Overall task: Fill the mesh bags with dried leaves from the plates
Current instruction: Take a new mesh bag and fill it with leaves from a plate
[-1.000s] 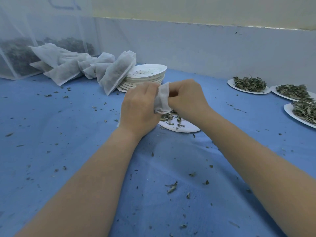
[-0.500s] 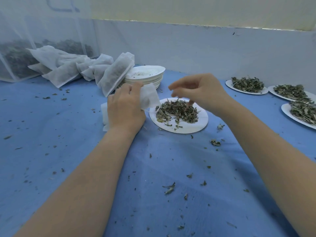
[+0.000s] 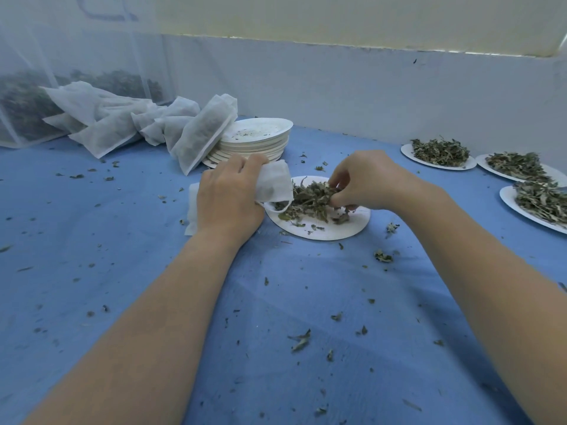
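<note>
White mesh bag (image 3: 274,182) is held by the curled fingers of the left hand (image 3: 228,200), at nine o'clock of the plate (image 3: 333,230) on the blue desk (image 3: 122,271). Dried leaves (image 3: 310,199) on the plate are pinched by the right hand (image 3: 366,180).

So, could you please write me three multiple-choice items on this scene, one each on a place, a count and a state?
1. Where is the stack of empty plates?
A. beside the filled bags
B. at the far right
C. under the right hand

2. How many leaf-laden plates sit at the right edge?
A. one
B. three
C. five

3. What is the left hand doing?
A. resting flat
B. pointing
C. holding a mesh bag

Answers: 1 A, filled bags lean on it; 2 B, three show; 3 C, fingers curl round it.
</note>
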